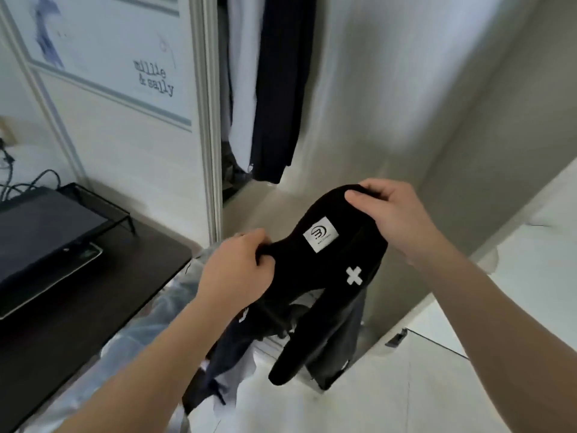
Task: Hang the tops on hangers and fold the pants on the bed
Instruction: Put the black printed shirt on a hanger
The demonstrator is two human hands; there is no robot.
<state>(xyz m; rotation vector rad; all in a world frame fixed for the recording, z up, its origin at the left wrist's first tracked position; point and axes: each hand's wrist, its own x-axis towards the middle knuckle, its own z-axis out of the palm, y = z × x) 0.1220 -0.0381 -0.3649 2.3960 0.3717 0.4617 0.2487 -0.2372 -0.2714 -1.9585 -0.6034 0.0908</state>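
Observation:
I hold a black top [337, 270] up in the air in front of an open wardrobe. It has a white label near the collar and a white cross below it. My left hand [240, 267] grips the fabric at the left side of the neck. My right hand [390, 210] pinches the top edge on the right. The rest of the garment hangs down below my hands. No hanger shows in the top; the fabric hides whatever is inside it.
Dark and white clothes [274, 89] hang in the wardrobe gap behind a white sliding door [125, 135]. A dark desk [103, 301] with a black device stands at the left. More clothes and plastic wrap [175, 323] hang or lie below my left arm. White floor lies at the right.

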